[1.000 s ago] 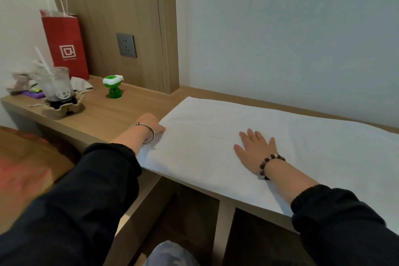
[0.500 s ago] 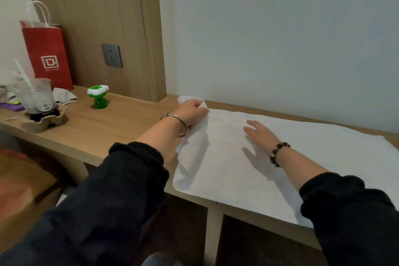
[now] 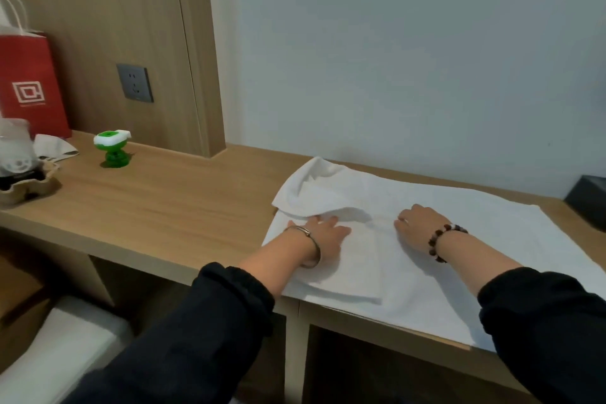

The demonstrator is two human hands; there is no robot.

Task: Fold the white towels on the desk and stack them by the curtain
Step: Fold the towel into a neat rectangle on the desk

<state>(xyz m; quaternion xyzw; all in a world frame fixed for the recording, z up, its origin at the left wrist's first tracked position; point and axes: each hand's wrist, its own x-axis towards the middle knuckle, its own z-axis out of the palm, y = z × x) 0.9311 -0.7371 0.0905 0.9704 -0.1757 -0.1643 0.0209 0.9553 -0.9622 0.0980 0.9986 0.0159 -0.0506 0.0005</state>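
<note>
Pale wood runs the length of the desk [image 3: 170, 207], and the white towel [image 3: 459, 239] lies spread over its right part, near edge just past the front lip. Its far left corner is turned back onto the cloth as a loose, puffy flap [image 3: 314, 197].

Your left hand [image 3: 323, 233] lies flat on the towel, fingers stretched out, tips at the flap's edge. Your right hand [image 3: 418, 223] sits near it with fingers bent and tips on the cloth; whether they pinch any of it cannot be told.

This looks like the first fold, barely begun. Take the whole left edge rather than one corner, bring it over evenly, match it to the edges beneath, then smooth outward from the creases between your hands.

Behind the desk stands a plain grey wall [image 3: 393, 59]. To the left is a wood panel [image 3: 98, 26] with a socket [image 3: 134, 83], and there a red paper bag [image 3: 29, 85], a green toy [image 3: 113, 149] and a clear cup [image 3: 16, 147] stand well apart from the towel. A dark box [image 3: 587, 203] sits at the far right. No curtain shows.
</note>
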